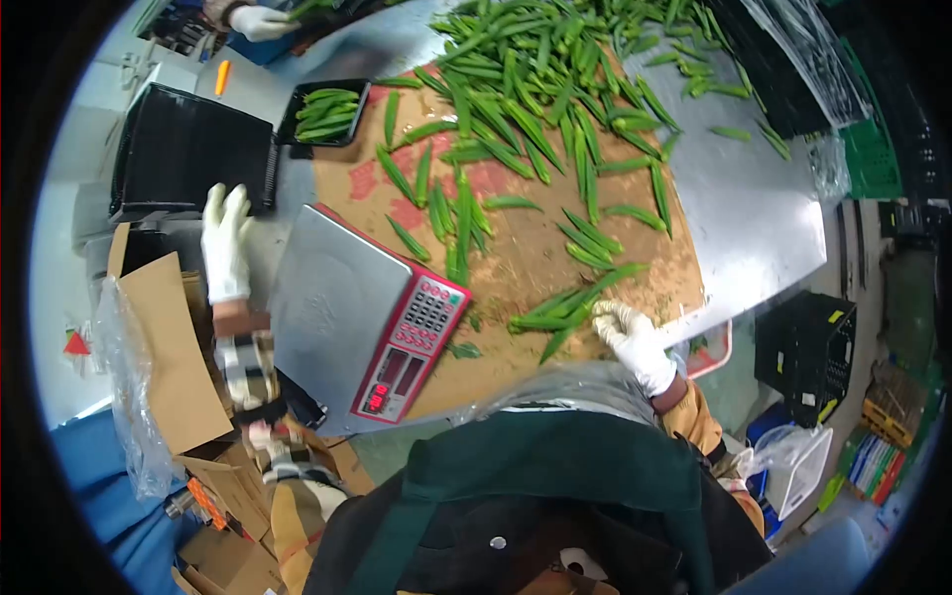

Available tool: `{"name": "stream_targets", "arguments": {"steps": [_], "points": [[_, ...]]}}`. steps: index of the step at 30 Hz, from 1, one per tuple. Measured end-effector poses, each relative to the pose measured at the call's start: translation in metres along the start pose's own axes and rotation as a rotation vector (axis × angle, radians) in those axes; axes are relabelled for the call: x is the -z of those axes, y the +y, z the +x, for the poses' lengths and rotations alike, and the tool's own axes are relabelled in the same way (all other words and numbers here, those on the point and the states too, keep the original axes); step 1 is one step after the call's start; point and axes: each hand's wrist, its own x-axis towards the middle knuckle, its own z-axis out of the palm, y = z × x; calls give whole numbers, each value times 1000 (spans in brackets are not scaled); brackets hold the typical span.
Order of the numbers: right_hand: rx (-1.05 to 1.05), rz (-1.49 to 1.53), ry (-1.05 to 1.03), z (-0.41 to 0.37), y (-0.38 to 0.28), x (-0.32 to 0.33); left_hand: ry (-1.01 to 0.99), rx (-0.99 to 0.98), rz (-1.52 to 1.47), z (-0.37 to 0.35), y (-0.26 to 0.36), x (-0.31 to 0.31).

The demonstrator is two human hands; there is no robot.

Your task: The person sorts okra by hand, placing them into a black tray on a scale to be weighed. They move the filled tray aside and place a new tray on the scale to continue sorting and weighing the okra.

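Observation:
My left hand [226, 243], in a white glove, reaches beside a stack of black trays [193, 149] with its fingers stretched out and nothing in them. Near the table's front edge, my right hand [635, 347], also gloved, has its fingertips at a small bunch of okra [565, 309] lying on the cardboard. Its fingers look loosely bent and apart, not wrapped round the pods. Between my hands sits a red-framed digital scale [337, 297] with a bare metal plate and a lit red display. A black tray filled with okra [327, 117] rests behind the scale.
A large okra heap [535, 69] covers the back of the cardboard sheet [526, 238]. Another person's gloved hand [263, 23] shows at top left, above an orange-handled tool [222, 77]. Open cardboard boxes [174, 347] stand left, black crates [805, 347] right.

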Motion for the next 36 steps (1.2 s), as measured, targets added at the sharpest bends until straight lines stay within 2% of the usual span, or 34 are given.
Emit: {"name": "stream_targets", "arguments": {"steps": [1,2,3,4,5,7,8,9,10,11,12,14,17,20,21,23,26,27,30,31,32,34,35,36], "points": [[44,-95,52,-2,7,5,95,-97,205,-24,5,7],[88,-189,98,-5,10,9,148,-221,267,-40,-4,21],[144,-194,149,-7,12,9,234,-183,284,-68,-13,35],[132,-191,144,-8,17,8,367,-236,698,-79,-36,67],[125,-188,141,-7,25,6,447,-216,908,-106,-45,78],[107,-284,107,-8,11,5,535,-110,1095,-153,-86,102],[102,-306,84,-8,6,1,496,-36,1068,-178,-111,109],[98,-328,62,-8,2,-4,359,48,1067,-201,-122,108],[93,-351,39,-9,-3,-7,349,140,894,-220,-162,121],[83,-356,-6,-10,-9,-10,378,101,409,-237,-193,123],[148,-405,-12,-10,-5,-11,327,60,313,-251,-202,117],[282,-504,-24,-11,5,-15,321,169,576,-264,-210,124],[258,-538,-39,-18,9,-15,314,114,263,-266,-219,127],[207,-534,-39,-21,18,-13,509,109,612,-270,-177,97],[181,-522,-37,-23,20,-12,545,56,618,-269,-179,99],[256,-585,38,-26,19,-11,616,-45,628,-267,-189,109],[374,-670,101,-22,0,-15,699,124,483,-259,-185,115],[416,-696,114,-18,-8,-19,736,-9,422,-253,-200,121],[541,-746,83,-2,-29,-38,418,189,370,-237,-232,176],[617,-797,76,9,-24,-48,465,102,274,-234,-237,175],[674,-814,56,20,-16,-58,480,107,243,-234,-238,178],[677,-929,39,30,-21,-68,499,116,183,-232,-242,190],[655,-885,3,36,-19,-69,564,97,168,-230,-248,194],[632,-842,-32,43,-16,-68,625,56,346,-232,-244,200]]}}
